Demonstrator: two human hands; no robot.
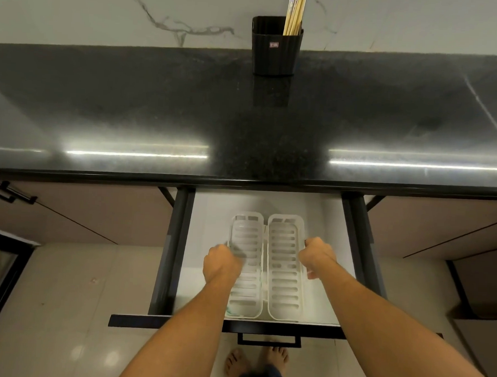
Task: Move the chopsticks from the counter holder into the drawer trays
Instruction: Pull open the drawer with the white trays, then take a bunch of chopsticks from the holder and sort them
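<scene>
Chopsticks (295, 12) all stand in the black holder (275, 45) on the desk (130, 110); none moved yet. In the open drawer (177, 251), left hand (221, 263) and right hand (317, 256) curl on the empty trays' (283, 265) outer edges.

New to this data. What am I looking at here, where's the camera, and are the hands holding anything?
There is no robot: a person's two bare hands do the work. The single picture comes from a wide-angle camera on the person's head, looking forward and down, so the arms enter from the bottom. On the dark counter stands a black holder with chopsticks still in it. Below, a drawer is pulled open, with two white slotted trays side by side; both look empty. The left hand is over the left tray's edge, the right hand at the right tray's outer rim. Motion blur hides whether either grips the trays; neither holds chopsticks.
</scene>
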